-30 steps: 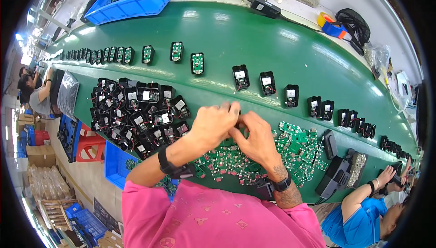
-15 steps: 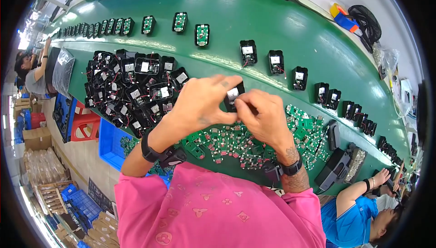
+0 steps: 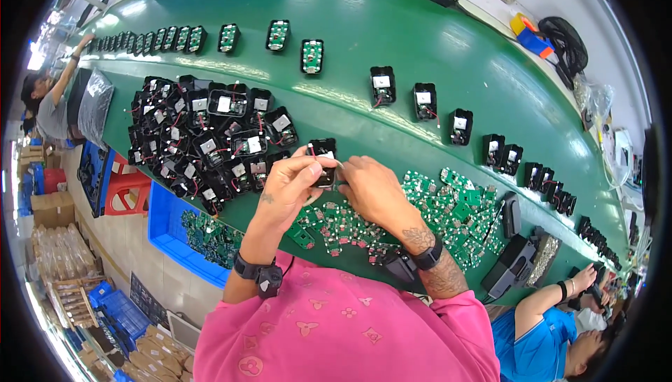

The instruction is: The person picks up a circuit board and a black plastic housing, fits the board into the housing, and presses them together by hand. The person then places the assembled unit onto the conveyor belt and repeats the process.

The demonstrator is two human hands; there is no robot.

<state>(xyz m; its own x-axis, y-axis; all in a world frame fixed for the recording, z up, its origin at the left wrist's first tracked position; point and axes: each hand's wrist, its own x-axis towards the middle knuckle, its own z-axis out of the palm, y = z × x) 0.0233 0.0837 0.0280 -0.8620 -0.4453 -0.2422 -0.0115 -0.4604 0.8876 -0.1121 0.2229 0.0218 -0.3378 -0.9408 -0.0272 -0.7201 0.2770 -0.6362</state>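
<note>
A small open black plastic housing [image 3: 323, 148] is in front of me, with a silvery block inside and a thin red wire with a white connector at its left edge. Closed about its near left side, my left hand [image 3: 288, 180] has thumb and forefinger pinched over it. From the right, my right hand [image 3: 374, 187] meets the housing with its fingertips pressed together; whatever they pinch is too small to make out. Below both hands lies a spread of loose green circuit boards [image 3: 343, 224]. Left of them is a heap of similar black housings [image 3: 210, 140].
Housings [image 3: 425, 102] run in a line along the green conveyor belt [image 3: 343, 4], several at the far left with green boards in them. A blue bin [image 3: 157, 231] of boards stands at lower left. Co-workers sit at left [image 3: 52, 102] and right [image 3: 539, 333].
Both hands have moved left and toward me with the housing. It now shows between the fingertips, with its red wire up at the left side.
</note>
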